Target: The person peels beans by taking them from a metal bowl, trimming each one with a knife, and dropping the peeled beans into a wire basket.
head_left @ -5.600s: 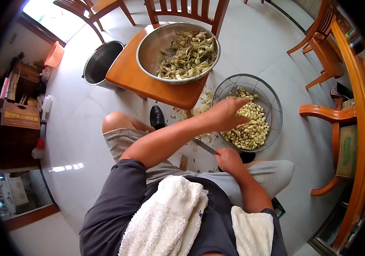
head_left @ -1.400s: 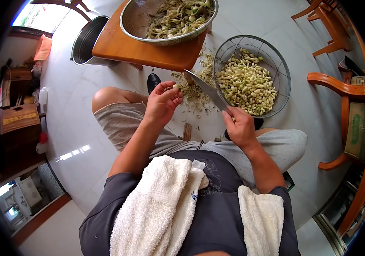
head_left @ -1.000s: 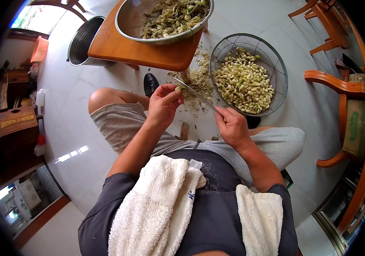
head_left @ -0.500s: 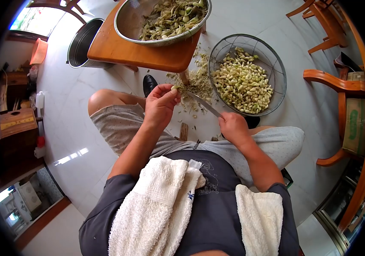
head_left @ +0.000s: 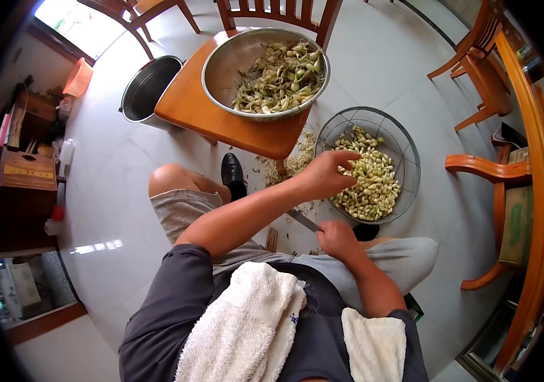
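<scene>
My left hand (head_left: 328, 174) reaches across to the right, over the left part of a round wire-rimmed basket (head_left: 410, 145) on the floor. Its fingers are apart, with nothing seen between them. Pale, peeled-looking bulbs (head_left: 377, 184) lie in that basket. Lower down, near my right knee, my right hand (head_left: 339, 239) is closed round the handle of a knife (head_left: 304, 220), whose blade points up and left beneath my left forearm. A metal colander (head_left: 221, 70) on the chair holds untrimmed bulbs with stalks (head_left: 285, 79).
The wooden chair (head_left: 189, 105) stands ahead, with a dark metal bucket (head_left: 151, 89) at its left. Trimmings (head_left: 297, 162) are scattered on the floor by the chair's front leg. An orange basket (head_left: 79, 78) and cabinet (head_left: 29, 170) are at left; more wooden furniture (head_left: 489, 167) stands at right.
My left hand has moved from in front of me to over the basket; its fingers have opened and the small bulb is gone from them. The knife has dropped lower, and the view has shifted.
</scene>
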Action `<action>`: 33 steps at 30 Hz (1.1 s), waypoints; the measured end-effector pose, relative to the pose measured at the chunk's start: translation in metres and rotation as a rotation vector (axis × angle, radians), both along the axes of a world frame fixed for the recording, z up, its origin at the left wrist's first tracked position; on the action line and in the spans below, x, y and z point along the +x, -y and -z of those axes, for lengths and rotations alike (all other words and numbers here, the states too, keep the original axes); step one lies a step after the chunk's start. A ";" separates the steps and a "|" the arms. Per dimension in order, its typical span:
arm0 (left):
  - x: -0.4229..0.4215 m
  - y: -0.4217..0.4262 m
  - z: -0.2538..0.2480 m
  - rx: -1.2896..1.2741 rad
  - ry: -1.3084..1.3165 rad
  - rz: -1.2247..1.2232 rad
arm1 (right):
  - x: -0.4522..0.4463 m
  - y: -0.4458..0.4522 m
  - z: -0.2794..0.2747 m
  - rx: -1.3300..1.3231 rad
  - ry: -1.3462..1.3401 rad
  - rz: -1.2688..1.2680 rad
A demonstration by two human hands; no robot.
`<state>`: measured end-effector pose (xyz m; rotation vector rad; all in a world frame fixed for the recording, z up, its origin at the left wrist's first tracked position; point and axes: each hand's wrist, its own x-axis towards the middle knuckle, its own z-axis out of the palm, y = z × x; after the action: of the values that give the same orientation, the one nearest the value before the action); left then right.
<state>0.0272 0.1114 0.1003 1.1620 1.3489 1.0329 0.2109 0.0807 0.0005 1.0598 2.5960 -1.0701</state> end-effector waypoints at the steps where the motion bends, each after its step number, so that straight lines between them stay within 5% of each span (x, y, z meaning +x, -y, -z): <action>1: -0.004 -0.008 -0.003 0.102 -0.109 0.025 | 0.001 0.000 -0.001 0.005 0.001 0.005; 5: -0.079 -0.038 -0.049 -0.045 -0.156 -0.234 | 0.007 -0.005 0.000 0.002 -0.006 0.017; 9: -0.208 -0.097 -0.036 -0.004 -0.434 -0.487 | 0.003 -0.008 -0.003 -0.040 0.015 0.008; 19: -0.263 -0.167 0.012 -0.406 -0.883 -0.438 | -0.003 -0.021 0.002 -0.139 0.030 -0.014; 26: -0.284 -0.167 0.025 -0.310 -0.841 -0.493 | -0.005 -0.024 -0.009 -0.174 0.083 -0.043; 31: -0.268 -0.102 -0.037 -0.185 -0.692 -0.520 | -0.003 -0.021 -0.013 -0.174 0.090 -0.003; 33: -0.270 -0.076 -0.048 -0.159 -0.418 -0.469 | -0.002 -0.020 -0.013 -0.149 0.080 0.005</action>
<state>-0.2433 0.1870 0.1478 0.9953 2.0666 1.0106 0.2093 0.1009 0.0130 1.0519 2.4117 -1.1758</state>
